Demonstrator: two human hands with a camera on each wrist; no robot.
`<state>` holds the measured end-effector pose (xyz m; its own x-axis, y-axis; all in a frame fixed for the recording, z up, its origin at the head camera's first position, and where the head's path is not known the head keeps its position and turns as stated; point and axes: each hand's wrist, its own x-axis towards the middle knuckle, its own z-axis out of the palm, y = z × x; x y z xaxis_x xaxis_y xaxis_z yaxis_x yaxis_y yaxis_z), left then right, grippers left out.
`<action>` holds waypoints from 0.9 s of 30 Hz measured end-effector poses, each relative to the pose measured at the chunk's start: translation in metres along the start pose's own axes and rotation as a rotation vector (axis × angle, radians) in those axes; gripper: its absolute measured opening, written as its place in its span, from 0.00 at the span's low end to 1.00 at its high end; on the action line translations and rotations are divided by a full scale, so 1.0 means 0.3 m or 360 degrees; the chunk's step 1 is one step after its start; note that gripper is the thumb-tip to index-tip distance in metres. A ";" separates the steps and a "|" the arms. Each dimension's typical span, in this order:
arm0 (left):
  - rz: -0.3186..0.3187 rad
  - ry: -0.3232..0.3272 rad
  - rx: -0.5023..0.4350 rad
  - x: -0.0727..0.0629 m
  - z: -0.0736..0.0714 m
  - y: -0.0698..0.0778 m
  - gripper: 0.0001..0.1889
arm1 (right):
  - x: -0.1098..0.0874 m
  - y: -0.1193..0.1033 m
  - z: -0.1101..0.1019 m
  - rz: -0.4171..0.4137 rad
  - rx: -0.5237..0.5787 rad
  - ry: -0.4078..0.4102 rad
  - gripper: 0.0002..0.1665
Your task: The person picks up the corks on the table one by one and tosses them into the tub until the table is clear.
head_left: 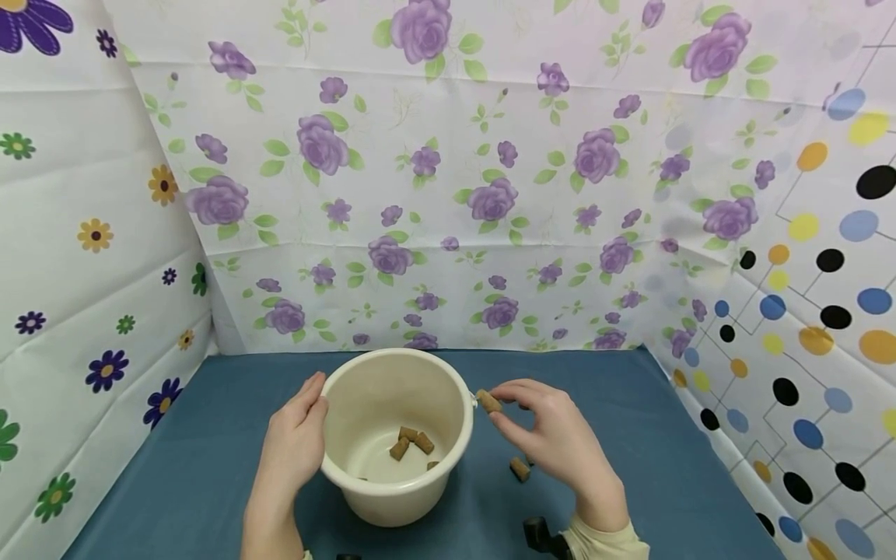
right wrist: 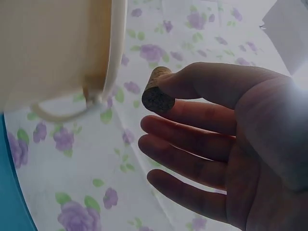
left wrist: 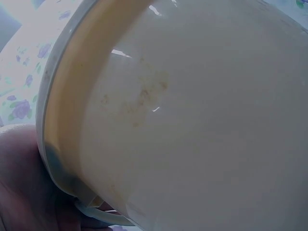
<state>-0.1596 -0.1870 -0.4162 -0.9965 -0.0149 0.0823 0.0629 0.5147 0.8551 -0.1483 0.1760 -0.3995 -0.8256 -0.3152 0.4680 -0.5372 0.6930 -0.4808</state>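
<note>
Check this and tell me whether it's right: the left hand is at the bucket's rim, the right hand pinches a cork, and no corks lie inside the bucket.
Not quite: several corks lie inside the bucket, as the head view shows. The rest stands: the left hand is at the rim, and the right hand pinches a cork.

Head cam sits up high, looking forward and down over the surface (head_left: 672,474), whole bucket (head_left: 392,507) in frame. Left wrist cam is crazy close — bucket's outer wall nearly fills it. Right wrist cam looks along the right hand (right wrist: 243,144) from nearby. All three share the bucket — plus some flowered cloth (head_left: 448,183) behind.
</note>
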 end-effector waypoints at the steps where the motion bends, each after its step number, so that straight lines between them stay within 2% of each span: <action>1: -0.0003 -0.0003 -0.0001 0.000 0.000 0.001 0.28 | 0.004 -0.007 0.005 -0.0009 0.0014 0.0013 0.15; 6: -0.0021 -0.0009 0.0001 -0.001 0.000 0.000 0.28 | 0.026 -0.042 0.042 -0.0095 0.0085 0.0059 0.16; 11: -0.0011 -0.0007 0.0001 0.001 -0.001 -0.003 0.28 | 0.045 -0.084 0.084 -0.0198 0.0122 0.0023 0.16; 16: 0.0016 -0.0015 0.0005 0.003 -0.003 0.003 0.28 | 0.052 -0.116 0.116 -0.0226 0.0110 -0.0019 0.17; 27: -0.0018 -0.0015 -0.0002 0.002 0.000 0.002 0.28 | 0.052 -0.139 0.147 -0.0322 0.0071 -0.0035 0.16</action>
<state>-0.1601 -0.1867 -0.4156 -0.9976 -0.0127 0.0682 0.0520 0.5133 0.8566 -0.1465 0.1136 -0.4048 -0.7033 -0.4596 0.5423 -0.6992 0.5850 -0.4110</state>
